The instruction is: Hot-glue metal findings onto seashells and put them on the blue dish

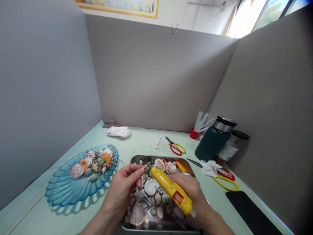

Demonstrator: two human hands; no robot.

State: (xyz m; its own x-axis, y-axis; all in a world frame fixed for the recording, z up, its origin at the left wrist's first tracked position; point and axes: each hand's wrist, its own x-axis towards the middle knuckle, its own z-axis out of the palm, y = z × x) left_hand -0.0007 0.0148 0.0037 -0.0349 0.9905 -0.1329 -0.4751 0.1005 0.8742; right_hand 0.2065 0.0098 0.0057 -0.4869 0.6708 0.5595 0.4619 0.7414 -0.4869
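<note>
My right hand (193,189) is wrapped round a yellow hot glue gun (167,184), its nozzle pointing up and left. A glue stick end sticks out of its back. My left hand (126,184) pinches a small whitish piece (145,166) right by the nozzle; its kind is too small to tell. Both hands are above a metal tray (197,178) of loose seashells, among them a white shell (150,187) and a large ribbed scallop shell (136,212). On the left, a blue scallop-shaped plate (70,186) bears a cluster of shells (91,163) in white, orange and green.
Behind the tray lie scissors (176,147) and a white tube (158,142). A red cup (194,133) holds glue sticks. On the right stand a green bottle (214,140) and a jar (228,148), with more scissors (226,182), crumpled tissue (209,168) and a black phone-like slab (253,210). Grey partitions (156,75) surround the table.
</note>
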